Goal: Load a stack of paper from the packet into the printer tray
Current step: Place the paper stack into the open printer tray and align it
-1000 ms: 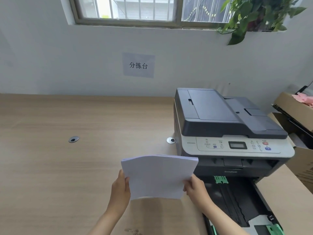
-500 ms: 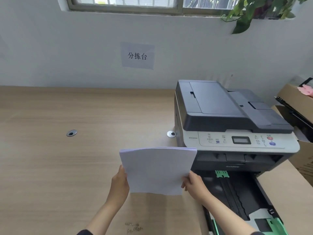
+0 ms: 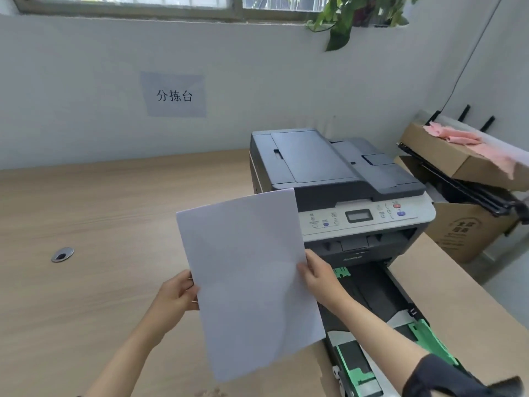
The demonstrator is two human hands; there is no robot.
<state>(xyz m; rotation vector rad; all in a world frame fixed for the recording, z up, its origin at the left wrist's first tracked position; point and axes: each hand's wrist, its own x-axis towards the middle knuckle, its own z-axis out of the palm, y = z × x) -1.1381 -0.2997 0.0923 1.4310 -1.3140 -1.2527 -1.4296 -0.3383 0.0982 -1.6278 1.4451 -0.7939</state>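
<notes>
Desk surface of pale wood-grain laminate (image 3: 86,213) runs across the left, bearing a small round metal cable grommet (image 3: 62,254) well apart from the work. Near the centre, the left hand (image 3: 174,293) pinches the left long edge of the white rectangular paper stack (image 3: 249,282), thumb on the facing sheet and fingers behind. The stack is held upright in the air above the desk, long side vertical and tilted slightly, its upper right corner overlapping the view of the grey and dark multifunction printer (image 3: 337,190). The right hand (image 3: 317,275) pinches the opposite long edge in the same manner.

Right of the stack, the black pull-out printer tray with green plastic guides (image 3: 380,299) stands drawn out and shows no paper inside. A brown cardboard box (image 3: 463,224) sits beyond the printer. No paper packet can be identified in view.

Assessment: the stack appears thin and light, and likely to bow or fan if gripped at one point only. Loose sheets slide against each other readily. A hold at mid-height on both long edges, as now, seems the soundest; the stack should be turned flat and lowered squarely between the green guides, since a skewed entry could buckle corners.
</notes>
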